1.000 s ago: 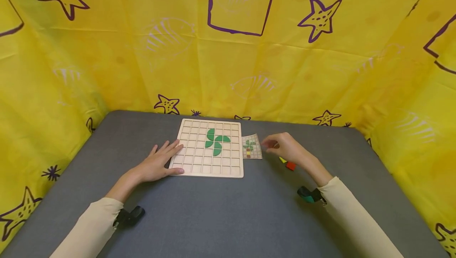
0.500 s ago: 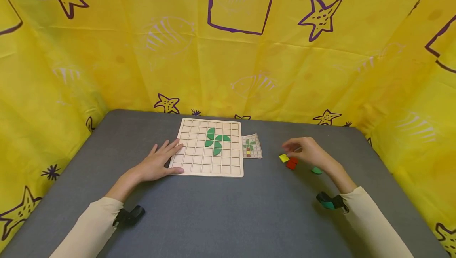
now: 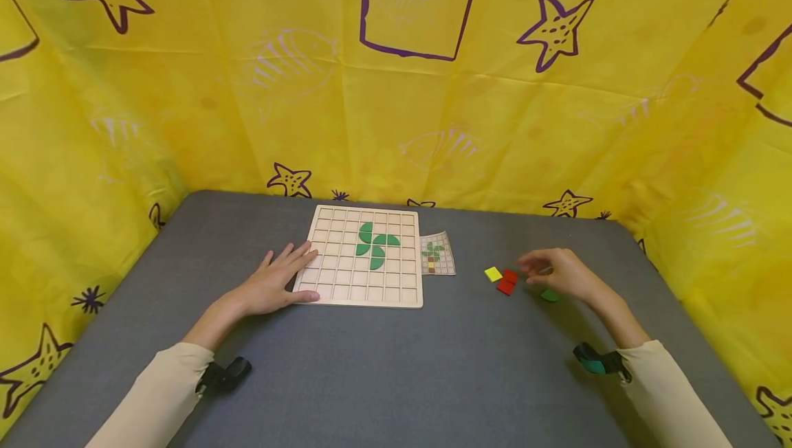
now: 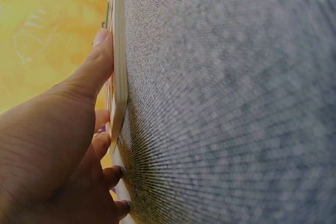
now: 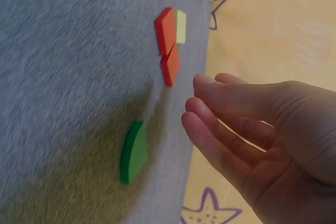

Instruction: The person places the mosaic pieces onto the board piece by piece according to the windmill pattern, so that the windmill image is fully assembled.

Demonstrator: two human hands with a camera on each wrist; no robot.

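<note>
A pale wooden grid board (image 3: pixel 346 290) lies on the grey table, with several green quarter-circle tiles (image 3: pixel 377 258) set in a pinwheel on it. My left hand (image 3: pixel 275 283) rests on the board's left edge, fingers spread; the left wrist view shows its thumb (image 4: pixel 97 59) along the top of the rim. Over the table at right hovers my right hand (image 3: pixel 566 275), fingers loosely bent and holding nothing. Below it lies a loose green quarter-circle tile (image 5: pixel 134 153). Two red square tiles (image 5: pixel 167 30) and a yellow square tile (image 3: pixel 493 274) lie left of that hand.
A small pattern card (image 3: pixel 438 255) printed with a grid and coloured shapes lies against the board's right side. Yellow cloth (image 3: pixel 396 111) with starfish and fish drawings hangs behind the table and along both sides.
My right hand has moved from beside the card to the right, past the red and yellow tiles, toward the loose green tile. The left hand and board have stayed put.
</note>
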